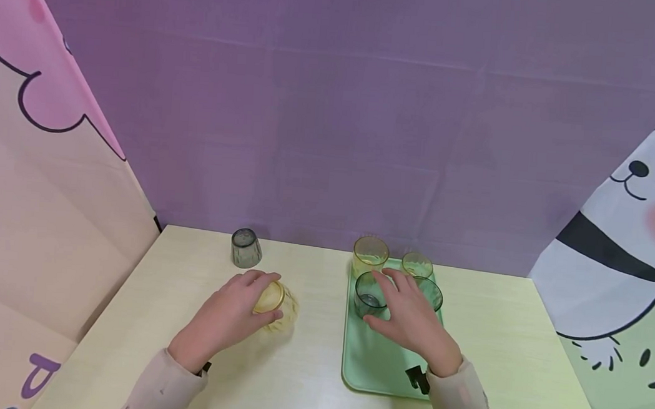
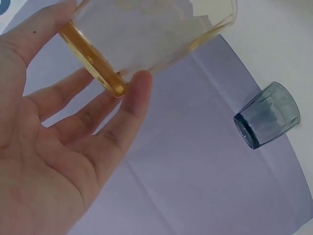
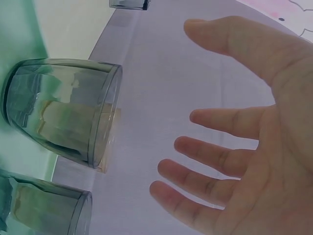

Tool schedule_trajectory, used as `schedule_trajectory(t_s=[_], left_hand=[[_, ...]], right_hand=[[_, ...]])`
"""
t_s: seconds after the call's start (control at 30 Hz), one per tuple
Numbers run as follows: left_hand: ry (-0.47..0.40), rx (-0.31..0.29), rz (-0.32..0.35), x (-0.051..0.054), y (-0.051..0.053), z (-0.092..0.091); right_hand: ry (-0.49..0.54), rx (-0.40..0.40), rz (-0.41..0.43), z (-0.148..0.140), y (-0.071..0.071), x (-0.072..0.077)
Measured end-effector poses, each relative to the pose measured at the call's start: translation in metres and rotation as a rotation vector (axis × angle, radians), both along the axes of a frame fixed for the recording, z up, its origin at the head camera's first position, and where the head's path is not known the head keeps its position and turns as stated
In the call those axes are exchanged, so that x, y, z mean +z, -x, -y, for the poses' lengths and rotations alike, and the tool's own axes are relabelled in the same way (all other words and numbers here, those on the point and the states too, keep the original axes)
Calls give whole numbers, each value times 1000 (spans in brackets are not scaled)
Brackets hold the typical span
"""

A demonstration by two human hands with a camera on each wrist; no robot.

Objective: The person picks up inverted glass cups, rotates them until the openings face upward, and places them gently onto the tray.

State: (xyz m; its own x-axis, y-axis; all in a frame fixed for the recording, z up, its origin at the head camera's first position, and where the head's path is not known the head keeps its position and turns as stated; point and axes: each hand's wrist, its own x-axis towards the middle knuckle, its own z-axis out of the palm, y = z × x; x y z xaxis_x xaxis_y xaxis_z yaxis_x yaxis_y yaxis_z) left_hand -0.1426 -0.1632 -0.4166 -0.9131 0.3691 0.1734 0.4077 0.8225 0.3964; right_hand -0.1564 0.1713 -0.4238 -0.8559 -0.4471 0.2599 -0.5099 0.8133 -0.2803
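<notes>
My left hand (image 1: 233,314) grips a yellow drinking glass (image 1: 284,311) by its base, thumb on one side and fingers on the other. The glass is bottom-up over the left part of the table; whether its rim touches the tabletop I cannot tell. In the left wrist view the fingertips touch the thick base of this yellow glass (image 2: 146,44). My right hand (image 1: 411,313) is above the green tray (image 1: 376,364), fingers spread and nothing in them. Just below it stands an upright grey glass (image 1: 365,297), clear of the fingers in the right wrist view.
Behind the left hand a small grey glass (image 1: 246,248) stands upside down near the table's back edge. On the tray are also a larger yellow glass (image 1: 369,254), a small yellowish glass (image 1: 417,265) and a greenish glass (image 1: 431,293) partly behind the right hand.
</notes>
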Motion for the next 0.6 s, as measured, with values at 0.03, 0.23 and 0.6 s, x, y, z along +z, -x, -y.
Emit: schedule_trajectory(t_s=[0.03,0.23,0.6], left_hand=[[-6,-3,-6,0,-1,0],[-116,-14,6,-1,-4,1],[-350,14,112,-11,-9,1]], right_hand=[[4,2,1,0,0,0],[47,10,24,-2,-2,2],[252,65,91,-3,-4,3]])
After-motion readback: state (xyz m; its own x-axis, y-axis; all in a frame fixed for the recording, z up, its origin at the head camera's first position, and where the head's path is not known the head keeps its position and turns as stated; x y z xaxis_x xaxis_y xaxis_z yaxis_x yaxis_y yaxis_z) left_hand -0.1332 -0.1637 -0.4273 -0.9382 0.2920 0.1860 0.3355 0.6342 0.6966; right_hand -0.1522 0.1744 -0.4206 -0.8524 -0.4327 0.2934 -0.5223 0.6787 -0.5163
